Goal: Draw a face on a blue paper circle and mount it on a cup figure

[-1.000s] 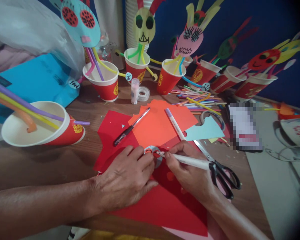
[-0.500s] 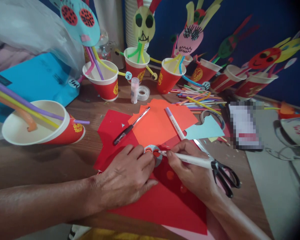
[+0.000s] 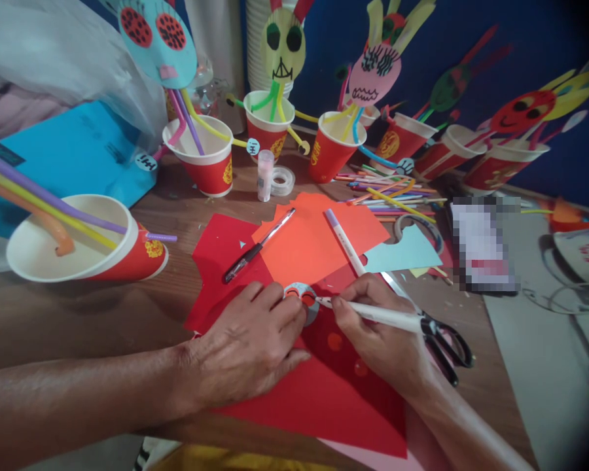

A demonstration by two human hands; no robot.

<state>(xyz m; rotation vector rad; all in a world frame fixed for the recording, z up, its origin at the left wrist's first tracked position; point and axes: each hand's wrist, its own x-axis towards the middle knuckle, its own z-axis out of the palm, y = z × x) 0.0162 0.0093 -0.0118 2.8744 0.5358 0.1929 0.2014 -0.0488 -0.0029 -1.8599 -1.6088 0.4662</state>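
My right hand (image 3: 380, 330) grips a white marker (image 3: 387, 316), its tip touching an orange spot on a small light-blue paper disc (image 3: 310, 313). Dark curved lines show on the disc's two orange spots. Bent fingers of my left hand (image 3: 255, 347) press down on the disc's left side, partly covering it. Under both hands lies red paper (image 3: 319, 405), with small orange circles (image 3: 334, 341) on it. Black-handled scissors (image 3: 446, 350) rest beside my right hand. A black pen (image 3: 258, 247) and a purple-capped marker (image 3: 344, 241) lie on orange paper (image 3: 304, 242).
Red paper cups (image 3: 211, 170) with straws and paper faces stand along the back. Another cup (image 3: 93, 242) lies tilted at the left. A glue stick (image 3: 264, 175), clear tape (image 3: 281, 181), loose straws (image 3: 387, 193) and a phone (image 3: 483, 245) are on the table (image 3: 78, 327).
The marker tip has shifted slightly to the right on the disc's right orange spot, and the dark line there looks more curved. My left hand stays on the disc.
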